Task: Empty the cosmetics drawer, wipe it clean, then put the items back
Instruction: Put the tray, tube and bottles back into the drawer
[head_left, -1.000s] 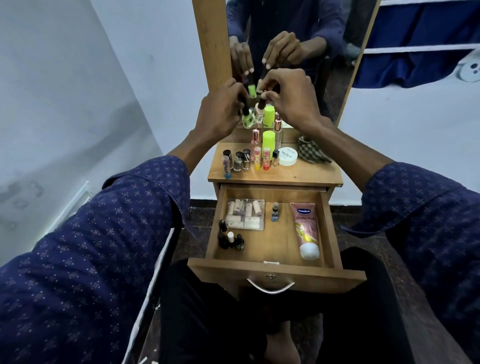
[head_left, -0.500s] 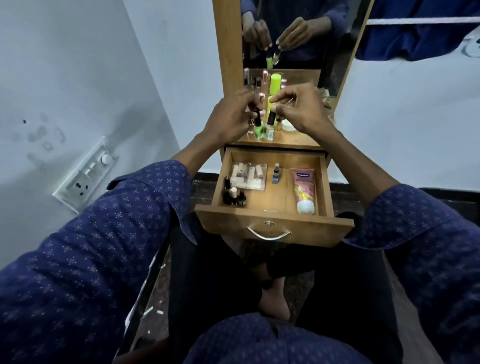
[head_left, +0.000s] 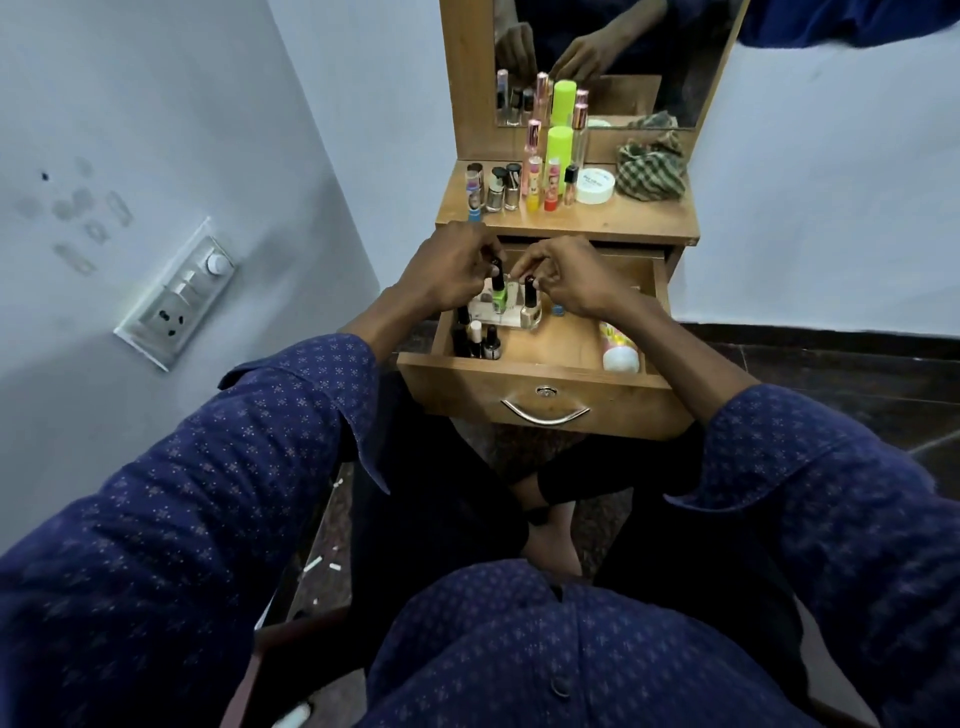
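Green bottle (head_left: 498, 297) pinched by left hand (head_left: 451, 270), beige bottle (head_left: 529, 309) by right hand (head_left: 570, 278), over drawer (head_left: 545, 400): restocking; next, setting both upright beside dark bottles (head_left: 475, 340)

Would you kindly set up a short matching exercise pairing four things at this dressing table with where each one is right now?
Things:
1. green nail polish bottle
2. beige nail polish bottle
3. checked cloth
4. pink tube

Places:
A. lying at the drawer's right side
B. held by the left hand
C. bunched on the tabletop by the mirror
D. held by the right hand

Pairs: 1-B, 2-D, 3-C, 4-A
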